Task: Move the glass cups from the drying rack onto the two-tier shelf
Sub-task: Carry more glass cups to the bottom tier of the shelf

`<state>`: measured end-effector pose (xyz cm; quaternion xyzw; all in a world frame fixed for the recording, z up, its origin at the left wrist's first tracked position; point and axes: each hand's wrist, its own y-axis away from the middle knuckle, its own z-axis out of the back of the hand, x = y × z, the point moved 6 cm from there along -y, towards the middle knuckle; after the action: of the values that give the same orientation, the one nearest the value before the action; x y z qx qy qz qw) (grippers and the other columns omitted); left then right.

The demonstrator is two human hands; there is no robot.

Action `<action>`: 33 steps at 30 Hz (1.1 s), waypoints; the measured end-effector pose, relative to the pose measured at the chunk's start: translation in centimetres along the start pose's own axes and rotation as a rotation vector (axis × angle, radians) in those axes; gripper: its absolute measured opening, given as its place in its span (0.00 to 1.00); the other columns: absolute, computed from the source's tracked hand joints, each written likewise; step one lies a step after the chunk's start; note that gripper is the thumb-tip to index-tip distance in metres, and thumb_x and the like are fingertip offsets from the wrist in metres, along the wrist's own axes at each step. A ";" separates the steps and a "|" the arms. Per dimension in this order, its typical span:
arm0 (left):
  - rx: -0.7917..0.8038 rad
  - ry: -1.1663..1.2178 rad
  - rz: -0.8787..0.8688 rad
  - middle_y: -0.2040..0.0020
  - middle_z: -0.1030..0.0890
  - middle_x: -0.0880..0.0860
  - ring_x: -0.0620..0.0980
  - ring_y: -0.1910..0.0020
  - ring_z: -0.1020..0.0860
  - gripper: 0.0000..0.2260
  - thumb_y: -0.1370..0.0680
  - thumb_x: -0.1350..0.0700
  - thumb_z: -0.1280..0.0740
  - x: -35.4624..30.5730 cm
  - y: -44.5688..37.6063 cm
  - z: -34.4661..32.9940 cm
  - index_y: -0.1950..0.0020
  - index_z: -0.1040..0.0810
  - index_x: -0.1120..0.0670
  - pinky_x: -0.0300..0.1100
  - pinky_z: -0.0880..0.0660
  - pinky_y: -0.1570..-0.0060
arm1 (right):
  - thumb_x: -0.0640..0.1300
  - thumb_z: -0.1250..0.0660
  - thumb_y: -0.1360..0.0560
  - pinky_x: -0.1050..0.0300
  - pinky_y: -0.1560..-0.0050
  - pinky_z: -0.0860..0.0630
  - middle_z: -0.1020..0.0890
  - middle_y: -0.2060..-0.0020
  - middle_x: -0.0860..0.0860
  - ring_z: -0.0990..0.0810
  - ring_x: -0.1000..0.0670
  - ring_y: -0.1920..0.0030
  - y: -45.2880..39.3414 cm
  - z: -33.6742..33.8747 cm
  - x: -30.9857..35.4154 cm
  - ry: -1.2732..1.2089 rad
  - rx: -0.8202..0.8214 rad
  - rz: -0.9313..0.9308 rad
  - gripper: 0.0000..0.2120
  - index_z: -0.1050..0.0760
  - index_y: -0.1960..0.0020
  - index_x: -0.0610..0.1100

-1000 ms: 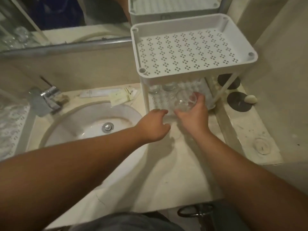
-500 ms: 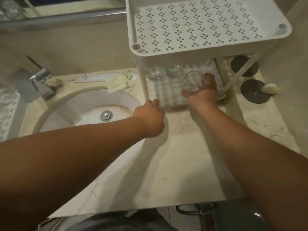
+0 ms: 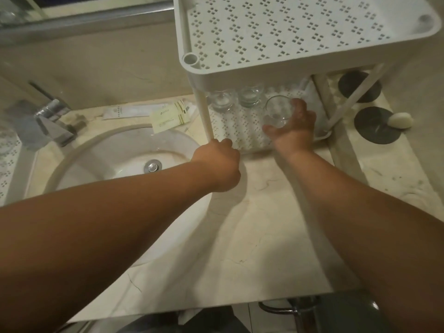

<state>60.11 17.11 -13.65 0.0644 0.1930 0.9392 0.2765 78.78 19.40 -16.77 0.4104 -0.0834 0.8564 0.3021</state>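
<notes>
A white two-tier shelf with perforated trays stands on the counter right of the sink. My right hand holds a clear glass cup over the lower tray, fingers curled round its side. Two more glass cups stand at the back of that lower tray under the top tier. My left hand grips the foot of the shelf's front left post. A perforated white rack shows at the far left edge, mostly out of frame.
A round white sink with a chrome tap lies to the left. Sachets lie behind the basin. Two dark round coasters and a pale soap sit right of the shelf. The marble counter ends near my body.
My right hand has carried the glass cup further in over the lower tray. My left hand shifted from the tray's front edge to the front left post. The view moved closer.
</notes>
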 end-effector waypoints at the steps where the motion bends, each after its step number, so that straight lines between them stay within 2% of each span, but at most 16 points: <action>1: 0.005 -0.006 -0.001 0.53 0.34 0.50 0.52 0.54 0.33 0.15 0.21 0.50 0.41 0.1 -0.1 0.1 0.38 0.24 0.53 0.42 0.43 0.71 | 0.50 0.23 0.33 0.62 0.45 0.28 0.36 0.35 0.45 0.26 0.46 0.40 -0.2 -0.1 -0.1 0.017 0.001 -0.010 0.37 0.37 0.28 0.53; 2: 0.007 -0.015 -0.005 0.53 0.34 0.50 0.52 0.54 0.32 0.15 0.21 0.50 0.42 0.0 -0.1 0.2 0.38 0.24 0.53 0.42 0.43 0.71 | 0.51 0.23 0.33 0.63 0.44 0.29 0.36 0.35 0.45 0.26 0.45 0.39 -0.4 -0.1 -0.1 0.041 0.003 -0.018 0.38 0.37 0.28 0.54; 5: -0.005 -0.026 -0.007 0.53 0.34 0.51 0.52 0.55 0.33 0.14 0.21 0.51 0.42 -0.2 0.0 0.0 0.39 0.24 0.54 0.42 0.43 0.72 | 0.52 0.24 0.32 0.67 0.49 0.35 0.36 0.34 0.45 0.26 0.47 0.39 -1.0 -0.1 -0.4 0.047 -0.007 -0.033 0.39 0.38 0.27 0.54; 9: -0.020 -0.024 -0.002 0.53 0.35 0.51 0.52 0.54 0.33 0.15 0.22 0.52 0.42 -0.2 0.1 -0.3 0.38 0.26 0.54 0.42 0.43 0.71 | 0.50 0.23 0.32 0.71 0.50 0.37 0.36 0.34 0.45 0.30 0.50 0.42 -1.4 -0.4 -0.5 -0.032 -0.053 -0.044 0.40 0.41 0.27 0.51; 11: -0.019 -0.021 -0.001 0.52 0.35 0.50 0.52 0.54 0.34 0.16 0.22 0.52 0.42 -0.1 0.1 -0.3 0.37 0.26 0.54 0.43 0.42 0.70 | 0.47 0.23 0.32 0.81 0.60 0.39 0.34 0.35 0.45 0.31 0.52 0.47 -1.6 -0.6 -0.4 -0.087 -0.085 -0.056 0.36 0.39 0.31 0.48; 12: -0.018 -0.019 -0.001 0.52 0.35 0.50 0.52 0.54 0.34 0.16 0.22 0.52 0.42 -0.1 0.1 -0.4 0.37 0.26 0.54 0.43 0.41 0.69 | 0.45 0.23 0.32 0.83 0.65 0.39 0.33 0.36 0.44 0.31 0.52 0.48 -1.8 -0.6 -0.4 -0.111 -0.106 -0.060 0.34 0.38 0.33 0.46; 15: -0.016 -0.015 0.002 0.53 0.35 0.50 0.53 0.53 0.34 0.15 0.22 0.52 0.42 -0.2 0.0 -0.4 0.38 0.26 0.54 0.43 0.41 0.69 | 0.42 0.24 0.32 0.85 0.64 0.41 0.31 0.42 0.45 0.32 0.52 0.53 -2.0 -0.7 -0.4 -0.147 -0.163 -0.062 0.28 0.35 0.38 0.41; 18: -0.018 -0.018 0.001 0.52 0.36 0.51 0.53 0.53 0.35 0.15 0.22 0.52 0.42 -0.3 0.0 -0.4 0.38 0.27 0.54 0.43 0.40 0.68 | 0.43 0.25 0.30 0.84 0.63 0.40 0.33 0.48 0.49 0.31 0.52 0.56 -2.2 -0.7 -0.5 -0.127 -0.167 -0.046 0.19 0.34 0.48 0.44; 21: -0.020 -0.011 0.002 0.52 0.36 0.51 0.53 0.53 0.35 0.15 0.22 0.52 0.41 -0.3 0.1 -0.5 0.38 0.27 0.55 0.45 0.37 0.65 | 0.46 0.26 0.29 0.85 0.63 0.41 0.33 0.48 0.50 0.30 0.55 0.59 -2.1 -1.1 -0.6 -0.129 -0.139 -0.042 0.11 0.29 0.57 0.47; 23: -0.022 -0.006 0.006 0.52 0.36 0.51 0.53 0.53 0.36 0.15 0.22 0.52 0.41 -0.4 0.1 -0.5 0.38 0.27 0.55 0.45 0.38 0.65 | 0.48 0.25 0.31 0.84 0.60 0.39 0.31 0.47 0.51 0.27 0.57 0.58 -2.0 -1.3 -0.7 -0.177 -0.131 -0.030 0.09 0.26 0.60 0.48; 26: -0.013 -0.008 0.011 0.53 0.36 0.51 0.53 0.53 0.35 0.14 0.23 0.52 0.41 -0.4 0.1 -0.4 0.39 0.26 0.54 0.43 0.41 0.68 | 0.48 0.25 0.30 0.76 0.57 0.29 0.30 0.45 0.52 0.22 0.60 0.62 -1.8 -1.5 -0.6 -0.240 -0.132 0.032 0.08 0.24 0.60 0.48; 28: -0.007 -0.014 0.009 0.53 0.36 0.51 0.53 0.53 0.35 0.14 0.23 0.51 0.41 -0.4 0.0 -0.3 0.40 0.26 0.54 0.43 0.43 0.70 | 0.47 0.26 0.30 0.68 0.55 0.24 0.31 0.45 0.52 0.20 0.57 0.60 -1.5 -1.5 -0.5 -0.262 -0.140 0.073 0.07 0.24 0.58 0.49; 33: 0.022 -0.047 -0.013 0.52 0.36 0.51 0.53 0.53 0.35 0.15 0.23 0.51 0.40 -0.8 0.2 -0.3 0.39 0.27 0.55 0.43 0.39 0.67 | 0.44 0.28 0.28 0.61 0.54 0.22 0.29 0.41 0.52 0.20 0.53 0.56 -1.2 -1.6 0.3 -0.249 -0.139 0.127 0.08 0.26 0.53 0.51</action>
<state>60.63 16.38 -13.90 0.0883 0.1972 0.9335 0.2863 78.29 21.11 -17.71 0.4855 -0.2051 0.8084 0.2621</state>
